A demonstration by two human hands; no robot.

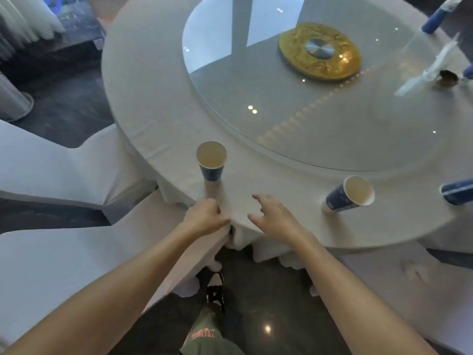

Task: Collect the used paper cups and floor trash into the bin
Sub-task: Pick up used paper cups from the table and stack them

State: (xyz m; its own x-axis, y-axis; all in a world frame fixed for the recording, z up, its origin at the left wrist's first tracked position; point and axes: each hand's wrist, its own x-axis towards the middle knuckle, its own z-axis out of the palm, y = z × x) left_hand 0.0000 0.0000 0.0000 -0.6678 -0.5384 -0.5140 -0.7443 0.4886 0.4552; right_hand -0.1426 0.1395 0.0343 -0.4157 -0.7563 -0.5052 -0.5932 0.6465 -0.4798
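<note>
A blue paper cup [211,163] stands upright near the front edge of the round table [153,103], just beyond my hands. A second blue cup [349,194] stands to the right, and a third blue cup [457,192] lies on its side at the right edge. Another blue cup [439,17] is at the far right. My left hand [204,216] rests at the table's edge with its fingers curled, touching the tablecloth. My right hand [273,215] hovers over the cloth with fingers spread, holding nothing.
A glass turntable [256,80] with a gold disc [320,51] covers the table's middle. Clear wrappers [430,65] lie at the far right. White-covered chairs [58,172] stand to my left, another chair [399,275] to my right. Dark floor [268,290] is below.
</note>
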